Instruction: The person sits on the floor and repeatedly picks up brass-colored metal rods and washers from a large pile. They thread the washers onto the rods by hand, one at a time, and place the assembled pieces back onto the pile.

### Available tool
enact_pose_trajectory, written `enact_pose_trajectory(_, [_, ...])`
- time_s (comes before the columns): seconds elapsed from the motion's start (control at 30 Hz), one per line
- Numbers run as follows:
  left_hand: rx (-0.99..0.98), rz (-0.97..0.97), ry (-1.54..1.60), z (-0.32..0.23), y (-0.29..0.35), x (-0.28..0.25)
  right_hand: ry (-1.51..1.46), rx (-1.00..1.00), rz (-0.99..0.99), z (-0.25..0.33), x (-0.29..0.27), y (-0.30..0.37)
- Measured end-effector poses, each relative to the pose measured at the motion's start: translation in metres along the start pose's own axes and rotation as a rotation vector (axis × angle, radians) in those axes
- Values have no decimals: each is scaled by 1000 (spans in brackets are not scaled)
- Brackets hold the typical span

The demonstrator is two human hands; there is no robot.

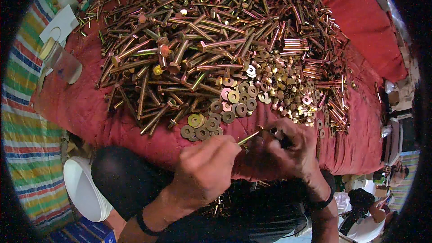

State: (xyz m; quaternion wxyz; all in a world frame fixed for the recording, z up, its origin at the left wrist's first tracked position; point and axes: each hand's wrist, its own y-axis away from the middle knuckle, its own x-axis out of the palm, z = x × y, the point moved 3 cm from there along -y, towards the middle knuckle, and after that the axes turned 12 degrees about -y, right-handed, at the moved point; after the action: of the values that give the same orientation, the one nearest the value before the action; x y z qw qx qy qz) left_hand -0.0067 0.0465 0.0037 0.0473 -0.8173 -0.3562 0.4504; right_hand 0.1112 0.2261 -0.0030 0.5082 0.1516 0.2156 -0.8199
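My left hand (204, 166) is closed in a pinch on a thin brassy bolt (249, 138). The bolt's shaft points up and right toward my right hand; its other end is hidden in my fingers. My right hand (294, 150) is curled, fingers bent and slightly blurred, around a small dark piece with a round metallic end (274, 131) that I cannot name. Both hands hover over the near edge of the red padded cloth (121, 128). Just beyond them lie loose flat washers (234, 96) and a heap of small nuts (283, 81).
A big pile of long bolts (180, 58) covers the middle and far part of the cloth. A lidded clear jar (67, 65) stands at the left, with a white card (59, 23) behind it. A white plastic tub (81, 189) is beside my left knee.
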Motion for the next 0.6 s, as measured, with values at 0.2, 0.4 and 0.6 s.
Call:
enact_pose_trajectory(0.2, [-52, -27, 131, 5, -1, 1, 76, -86, 188, 22, -18, -14])
enact_pose_trajectory(0.4, [-343, 74, 469, 14, -2, -1, 118, -116, 258, 18, -27, -19])
enact_pose_trajectory(0.6, [-477, 189, 666, 16, -3, -2, -50, -114, 304, 17, -29, -16])
